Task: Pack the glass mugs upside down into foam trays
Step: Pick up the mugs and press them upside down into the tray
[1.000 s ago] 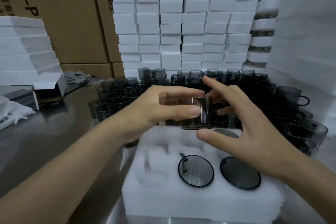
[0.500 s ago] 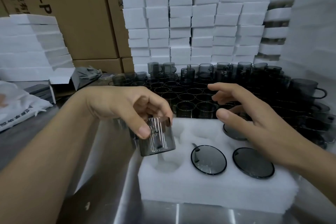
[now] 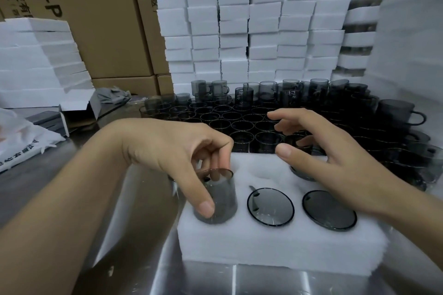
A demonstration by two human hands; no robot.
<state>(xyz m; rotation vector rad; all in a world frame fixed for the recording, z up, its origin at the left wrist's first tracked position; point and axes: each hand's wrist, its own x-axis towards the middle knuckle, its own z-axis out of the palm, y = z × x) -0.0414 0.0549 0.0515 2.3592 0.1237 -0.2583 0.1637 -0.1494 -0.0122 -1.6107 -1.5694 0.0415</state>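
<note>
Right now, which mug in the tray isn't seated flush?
The front-left mug, held by the left hand: it sticks up above the foam tray; the front-middle mug and front-right mug sit flush.

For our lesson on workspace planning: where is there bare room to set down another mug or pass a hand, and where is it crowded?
Free: the back pockets of the foam tray between the left hand and right hand; steel table in front and left of the tray. Crowded: loose mugs packed behind the tray; its front row is taken.
</note>
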